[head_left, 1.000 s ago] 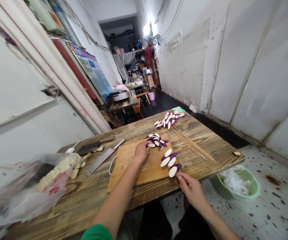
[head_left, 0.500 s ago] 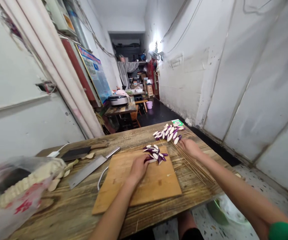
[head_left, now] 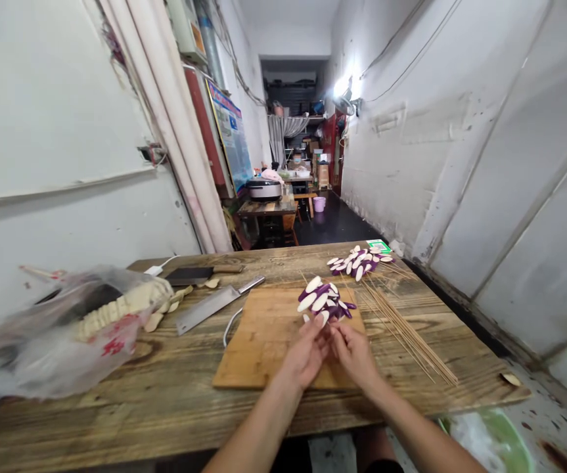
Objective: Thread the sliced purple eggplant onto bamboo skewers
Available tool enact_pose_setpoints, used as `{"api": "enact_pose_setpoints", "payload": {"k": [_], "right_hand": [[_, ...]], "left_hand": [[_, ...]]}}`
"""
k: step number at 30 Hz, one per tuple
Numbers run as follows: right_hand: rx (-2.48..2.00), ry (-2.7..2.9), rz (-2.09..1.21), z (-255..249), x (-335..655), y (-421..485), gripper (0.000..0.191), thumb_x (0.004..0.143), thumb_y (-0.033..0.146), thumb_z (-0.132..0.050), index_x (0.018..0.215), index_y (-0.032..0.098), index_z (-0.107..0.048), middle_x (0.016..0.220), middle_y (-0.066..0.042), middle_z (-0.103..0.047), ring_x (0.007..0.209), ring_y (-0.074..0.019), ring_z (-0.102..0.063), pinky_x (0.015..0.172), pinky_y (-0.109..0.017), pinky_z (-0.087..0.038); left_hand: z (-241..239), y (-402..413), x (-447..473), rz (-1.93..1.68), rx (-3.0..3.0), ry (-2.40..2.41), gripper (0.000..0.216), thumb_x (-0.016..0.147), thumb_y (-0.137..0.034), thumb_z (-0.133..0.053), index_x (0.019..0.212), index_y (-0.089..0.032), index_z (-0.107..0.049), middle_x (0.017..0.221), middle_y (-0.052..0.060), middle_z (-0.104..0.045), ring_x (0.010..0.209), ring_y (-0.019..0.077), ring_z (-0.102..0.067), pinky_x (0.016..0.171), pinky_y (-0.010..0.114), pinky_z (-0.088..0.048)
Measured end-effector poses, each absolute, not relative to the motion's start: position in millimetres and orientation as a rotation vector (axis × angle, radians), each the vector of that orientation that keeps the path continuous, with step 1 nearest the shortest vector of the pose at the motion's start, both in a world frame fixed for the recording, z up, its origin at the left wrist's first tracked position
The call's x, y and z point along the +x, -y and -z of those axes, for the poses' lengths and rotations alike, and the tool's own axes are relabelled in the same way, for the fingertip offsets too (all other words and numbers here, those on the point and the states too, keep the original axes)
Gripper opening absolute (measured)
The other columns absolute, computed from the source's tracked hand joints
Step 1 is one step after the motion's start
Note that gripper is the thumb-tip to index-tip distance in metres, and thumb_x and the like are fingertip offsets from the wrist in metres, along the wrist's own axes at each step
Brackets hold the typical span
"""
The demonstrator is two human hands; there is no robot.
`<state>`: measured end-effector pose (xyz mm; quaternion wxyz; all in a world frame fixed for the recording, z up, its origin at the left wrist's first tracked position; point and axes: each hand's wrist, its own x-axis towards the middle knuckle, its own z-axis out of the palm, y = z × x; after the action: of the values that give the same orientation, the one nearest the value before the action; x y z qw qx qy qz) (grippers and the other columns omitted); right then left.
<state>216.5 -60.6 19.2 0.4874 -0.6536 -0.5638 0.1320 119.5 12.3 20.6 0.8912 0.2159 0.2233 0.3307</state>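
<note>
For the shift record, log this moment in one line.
left hand: at eggplant slice; right hand: close beside left; thin sticks: right of cutting board

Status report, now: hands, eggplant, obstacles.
Left hand holding eggplant slice; right hand beside it, grip unclear. More slices just beyond, over cutting board. Cleaver left of board, apart from hands.

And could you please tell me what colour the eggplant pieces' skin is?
The eggplant skin is purple, best seen in the head view.

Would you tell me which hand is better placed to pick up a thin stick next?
Probably the right hand: the sticks lie to its right, while the left hand is farther away, by the eggplant slices.
</note>
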Motion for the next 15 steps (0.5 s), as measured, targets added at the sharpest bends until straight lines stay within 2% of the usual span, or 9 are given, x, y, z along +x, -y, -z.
{"api": "enact_pose_setpoints", "payload": {"k": [4,10,13,15], "right_hand": [[-1.572,1.160,-0.399,0.6,188.8,73.7,0.030,0.089,0.035,-0.039,0.083,0.015,-0.061,0.071,-0.005,-0.065,0.064,-0.0162,-0.060,0.060,-0.025,-0.046],[-1.585,1.008,-0.384,4.3,174.0,89.2,0.033,0.088,0.041,-0.041,0.084,0.014,-0.061,0.070,-0.005,-0.064,0.063,-0.0159,-0.057,0.059,-0.025,-0.045],[-1.519,1.001,-0.461,3.4,169.1,97.8,0.035,0.088,0.045,-0.042,0.083,0.015,-0.059,0.052,0.002,-0.052,0.048,-0.0126,-0.047,0.048,-0.023,-0.038],[-1.500,1.020,-0.530,3.2,165.5,104.8,0.036,0.088,0.047,-0.041,0.082,0.016,-0.057,0.045,0.007,-0.041,0.040,-0.0106,-0.038,0.042,-0.021,-0.032]], "left_hand": [[-8.0,24.4,123.3,-0.809,0.470,-0.561,0.032,0.062,-0.033,-0.079,0.082,-0.011,-0.067,0.078,0.008,-0.069,0.075,0.0155,-0.064,0.074,0.024,-0.050],[-12.8,51.4,112.6,-0.857,0.550,-0.527,0.035,0.059,-0.035,-0.080,0.082,-0.012,-0.067,0.080,0.006,-0.068,0.074,0.0124,-0.062,0.069,0.019,-0.048],[-19.8,43.2,100.3,-0.812,0.571,-0.553,0.040,0.066,-0.043,-0.074,0.092,-0.013,-0.067,0.084,0.007,-0.069,0.068,0.0129,-0.063,0.059,0.020,-0.049],[-22.2,31.8,92.9,-0.776,0.560,-0.553,0.040,0.069,-0.042,-0.072,0.097,-0.013,-0.065,0.091,0.009,-0.069,0.070,0.0157,-0.064,0.056,0.022,-0.050]]}}
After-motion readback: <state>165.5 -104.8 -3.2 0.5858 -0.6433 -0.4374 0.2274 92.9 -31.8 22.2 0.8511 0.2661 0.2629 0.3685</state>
